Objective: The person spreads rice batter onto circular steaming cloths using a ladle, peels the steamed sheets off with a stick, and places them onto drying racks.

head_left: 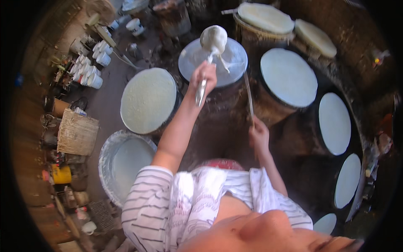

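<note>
My left hand [204, 77] is closed round the metal handle of a ladle [214, 38]. The ladle's bowl is coated in thick white batter and hangs over a round griddle [187, 63]. From the bowl a strand of batter trails down over that griddle, where a whitish film shows. Lower and to the right, my right hand [259, 133] grips a long thin stick [249, 94], whose far end reaches the griddle's right edge. To the left lies a second round griddle [149, 101] with a pale sheet across it. Nearer me stands a wide tub [107, 147] of white liquid.
Several more pale round tops curve down the right side, among them a large one [289, 77]. Pale round discs [265, 19] sit at the far right. White cups [90, 71], a woven mat [77, 132] and a yellow container [61, 173] line the left.
</note>
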Action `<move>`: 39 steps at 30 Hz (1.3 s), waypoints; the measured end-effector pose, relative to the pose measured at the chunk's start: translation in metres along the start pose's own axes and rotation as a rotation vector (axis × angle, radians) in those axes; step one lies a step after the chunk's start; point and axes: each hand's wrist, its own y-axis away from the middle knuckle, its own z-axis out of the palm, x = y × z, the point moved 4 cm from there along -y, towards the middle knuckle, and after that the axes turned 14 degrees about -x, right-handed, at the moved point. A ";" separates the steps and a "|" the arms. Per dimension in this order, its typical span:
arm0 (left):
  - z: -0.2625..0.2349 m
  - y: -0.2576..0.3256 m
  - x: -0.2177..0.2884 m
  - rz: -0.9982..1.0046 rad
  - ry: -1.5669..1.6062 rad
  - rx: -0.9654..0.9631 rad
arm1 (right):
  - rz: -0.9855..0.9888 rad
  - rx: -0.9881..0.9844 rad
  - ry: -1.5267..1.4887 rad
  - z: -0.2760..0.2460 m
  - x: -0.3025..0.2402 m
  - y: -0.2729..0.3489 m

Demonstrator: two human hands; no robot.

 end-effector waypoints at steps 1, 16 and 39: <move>-0.022 -0.023 0.006 0.003 0.037 0.073 | -0.048 0.092 -0.073 -0.023 0.004 -0.029; -0.086 -0.114 0.138 0.040 -1.289 0.758 | -0.447 0.533 0.398 -0.007 0.035 -0.217; -0.013 -0.100 0.307 -0.034 -2.607 0.766 | -0.437 0.643 1.074 0.034 -0.040 -0.278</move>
